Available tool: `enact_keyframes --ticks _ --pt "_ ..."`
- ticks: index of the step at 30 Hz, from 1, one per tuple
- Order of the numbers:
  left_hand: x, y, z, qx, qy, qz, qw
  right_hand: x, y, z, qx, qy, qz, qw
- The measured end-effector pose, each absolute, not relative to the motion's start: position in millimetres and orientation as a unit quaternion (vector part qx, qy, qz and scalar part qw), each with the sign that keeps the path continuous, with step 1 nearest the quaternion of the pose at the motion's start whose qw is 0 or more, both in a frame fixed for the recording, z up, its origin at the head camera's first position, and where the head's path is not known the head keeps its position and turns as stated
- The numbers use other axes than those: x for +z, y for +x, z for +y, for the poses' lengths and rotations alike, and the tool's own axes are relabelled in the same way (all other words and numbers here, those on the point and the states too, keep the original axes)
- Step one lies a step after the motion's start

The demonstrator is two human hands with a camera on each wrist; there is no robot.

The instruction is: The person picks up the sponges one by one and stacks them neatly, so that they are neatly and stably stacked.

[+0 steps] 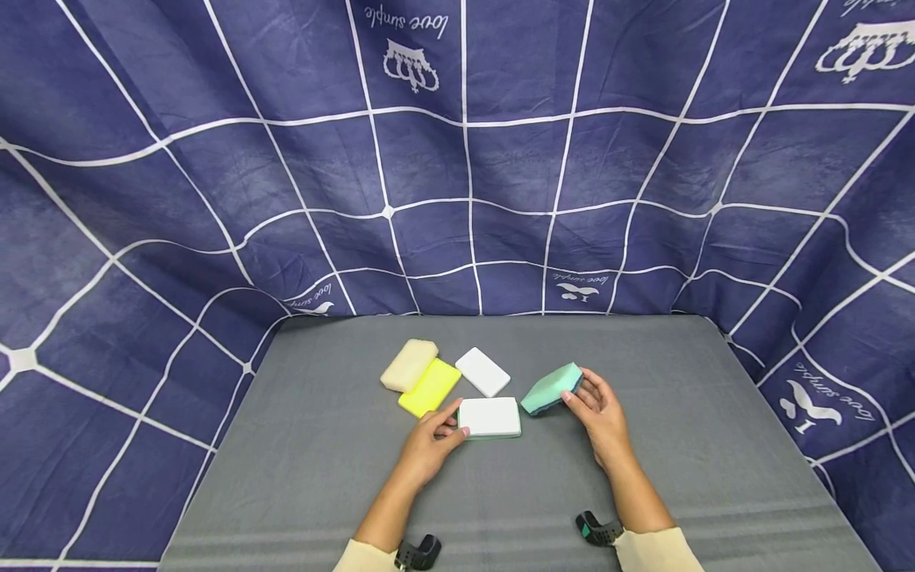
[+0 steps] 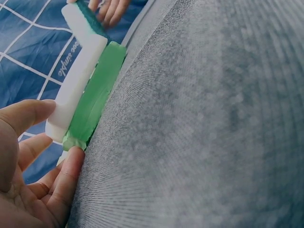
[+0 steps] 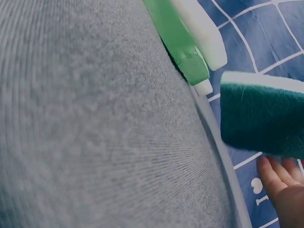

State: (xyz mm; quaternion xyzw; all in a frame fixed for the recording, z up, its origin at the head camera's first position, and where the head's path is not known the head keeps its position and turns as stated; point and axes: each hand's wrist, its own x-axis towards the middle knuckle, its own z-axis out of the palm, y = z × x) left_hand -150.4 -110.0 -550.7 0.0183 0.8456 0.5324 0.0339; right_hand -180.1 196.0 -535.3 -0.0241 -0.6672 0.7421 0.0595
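Note:
A white sponge [image 1: 489, 415] lies on top of a green sponge [image 2: 97, 90], edges nearly lined up, on the grey table. At the left end of this stack, my left hand [image 1: 427, 446] holds it with thumb and fingers at the two corners. My right hand [image 1: 604, 415] pinches a light teal sponge [image 1: 552, 387] with a darker underside by its right end. That sponge is tilted and raised just right of the stack. In the right wrist view its dark teal side [image 3: 261, 116] faces the camera, and part of my grip is out of frame.
Behind the stack lies another white sponge [image 1: 483, 372]. To its left a yellow sponge [image 1: 430, 388] touches a beige sponge [image 1: 410, 364]. The grey table [image 1: 322, 461] is backed by a blue curtain [image 1: 515, 159] with white lines.

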Motion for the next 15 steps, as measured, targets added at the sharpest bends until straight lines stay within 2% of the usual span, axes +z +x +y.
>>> enact_keyframes --ticks 15 --pt "-550 -151 -110 0.532 0.016 0.846 0.035 -530 -178 185 0.746 0.029 -0.664 0.042"
